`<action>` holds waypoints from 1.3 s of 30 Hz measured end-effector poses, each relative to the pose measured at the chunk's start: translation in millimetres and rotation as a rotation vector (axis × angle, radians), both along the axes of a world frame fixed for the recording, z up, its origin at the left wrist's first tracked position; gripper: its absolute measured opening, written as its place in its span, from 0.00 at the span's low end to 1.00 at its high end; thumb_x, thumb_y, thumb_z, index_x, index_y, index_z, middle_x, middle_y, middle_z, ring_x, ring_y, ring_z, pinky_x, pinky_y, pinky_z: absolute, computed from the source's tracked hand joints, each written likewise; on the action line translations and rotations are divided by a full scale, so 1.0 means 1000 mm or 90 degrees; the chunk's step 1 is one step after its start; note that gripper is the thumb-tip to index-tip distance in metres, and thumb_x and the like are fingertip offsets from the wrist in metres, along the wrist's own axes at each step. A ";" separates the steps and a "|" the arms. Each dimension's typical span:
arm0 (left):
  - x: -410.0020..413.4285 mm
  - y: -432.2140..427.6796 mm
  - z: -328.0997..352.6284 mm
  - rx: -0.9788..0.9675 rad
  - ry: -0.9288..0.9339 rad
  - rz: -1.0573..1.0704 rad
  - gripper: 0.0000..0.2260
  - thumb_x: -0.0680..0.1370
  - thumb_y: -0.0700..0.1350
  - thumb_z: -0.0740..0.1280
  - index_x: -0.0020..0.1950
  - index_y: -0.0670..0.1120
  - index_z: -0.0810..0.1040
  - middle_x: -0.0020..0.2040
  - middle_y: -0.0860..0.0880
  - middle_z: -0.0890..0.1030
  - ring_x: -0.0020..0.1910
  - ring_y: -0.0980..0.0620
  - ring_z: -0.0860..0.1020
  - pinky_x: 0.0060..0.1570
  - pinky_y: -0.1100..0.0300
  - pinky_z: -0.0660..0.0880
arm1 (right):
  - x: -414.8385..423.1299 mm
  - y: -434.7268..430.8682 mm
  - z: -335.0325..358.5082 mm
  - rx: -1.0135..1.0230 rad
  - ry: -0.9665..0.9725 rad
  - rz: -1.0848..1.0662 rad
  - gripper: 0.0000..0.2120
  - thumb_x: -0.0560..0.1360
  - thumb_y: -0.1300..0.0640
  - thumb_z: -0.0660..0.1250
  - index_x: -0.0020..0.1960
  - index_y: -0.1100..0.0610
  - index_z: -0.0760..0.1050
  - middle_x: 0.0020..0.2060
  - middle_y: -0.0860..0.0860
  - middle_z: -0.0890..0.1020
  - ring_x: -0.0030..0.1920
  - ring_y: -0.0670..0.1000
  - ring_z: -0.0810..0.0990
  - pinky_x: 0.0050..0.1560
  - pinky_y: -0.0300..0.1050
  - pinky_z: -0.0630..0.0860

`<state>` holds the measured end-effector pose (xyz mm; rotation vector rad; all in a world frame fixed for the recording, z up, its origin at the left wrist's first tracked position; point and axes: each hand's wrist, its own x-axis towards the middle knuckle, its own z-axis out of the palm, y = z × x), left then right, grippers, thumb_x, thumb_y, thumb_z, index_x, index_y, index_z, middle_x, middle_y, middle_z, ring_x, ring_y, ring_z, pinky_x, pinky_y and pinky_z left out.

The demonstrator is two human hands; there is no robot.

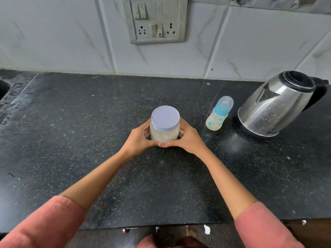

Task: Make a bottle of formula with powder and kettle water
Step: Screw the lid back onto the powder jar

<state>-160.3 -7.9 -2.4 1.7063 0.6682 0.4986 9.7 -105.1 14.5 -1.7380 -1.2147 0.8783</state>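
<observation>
A black speckled stone counter (71, 140) runs along a wall of pale, grey-veined tiles (53, 33), where a grubby switch-and-socket panel (155, 20) sits above its middle, soft light sheening the stone.

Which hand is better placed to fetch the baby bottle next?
Right. Both hands grip the powder jar, but the right hand is on the side facing the baby bottle, which stands capped between jar and kettle. The left hand would have to cross the jar.
</observation>
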 end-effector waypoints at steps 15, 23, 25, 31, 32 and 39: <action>0.052 0.072 -0.006 0.040 0.062 0.015 0.40 0.65 0.35 0.76 0.73 0.44 0.60 0.64 0.54 0.72 0.63 0.58 0.71 0.61 0.70 0.67 | 0.042 0.072 -0.010 -0.042 -0.047 -0.029 0.45 0.60 0.61 0.78 0.71 0.55 0.59 0.67 0.54 0.70 0.67 0.54 0.69 0.67 0.56 0.68; 0.051 0.073 -0.014 0.077 0.092 0.016 0.39 0.65 0.40 0.77 0.72 0.48 0.62 0.60 0.58 0.74 0.55 0.67 0.73 0.52 0.79 0.67 | 0.044 0.073 -0.014 -0.066 -0.056 -0.011 0.47 0.60 0.59 0.78 0.72 0.53 0.58 0.68 0.53 0.70 0.67 0.54 0.69 0.66 0.55 0.68; 0.050 0.073 -0.013 0.093 0.111 0.013 0.40 0.65 0.42 0.77 0.73 0.49 0.62 0.60 0.58 0.74 0.57 0.64 0.73 0.56 0.75 0.67 | 0.044 0.073 -0.013 -0.073 -0.067 -0.007 0.47 0.60 0.58 0.78 0.73 0.53 0.56 0.68 0.53 0.70 0.67 0.54 0.69 0.66 0.53 0.68; 0.045 0.065 -0.005 0.223 0.198 0.036 0.37 0.69 0.46 0.74 0.74 0.49 0.60 0.64 0.48 0.76 0.60 0.50 0.75 0.56 0.60 0.68 | 0.036 0.064 -0.010 -0.070 -0.080 -0.021 0.44 0.64 0.60 0.76 0.73 0.53 0.55 0.68 0.53 0.70 0.68 0.53 0.68 0.68 0.54 0.66; 0.044 0.061 -0.005 0.242 0.205 0.041 0.36 0.70 0.46 0.73 0.74 0.49 0.60 0.64 0.47 0.76 0.60 0.48 0.75 0.55 0.58 0.69 | 0.035 0.061 -0.011 -0.059 -0.077 -0.028 0.41 0.65 0.61 0.75 0.72 0.53 0.57 0.68 0.54 0.70 0.68 0.53 0.68 0.68 0.55 0.66; 0.028 0.033 0.012 0.323 0.270 0.108 0.20 0.81 0.46 0.57 0.73 0.44 0.62 0.64 0.38 0.75 0.60 0.38 0.74 0.56 0.49 0.71 | 0.014 0.034 0.003 0.006 -0.158 -0.180 0.17 0.75 0.60 0.64 0.63 0.59 0.72 0.58 0.56 0.80 0.58 0.52 0.78 0.57 0.42 0.73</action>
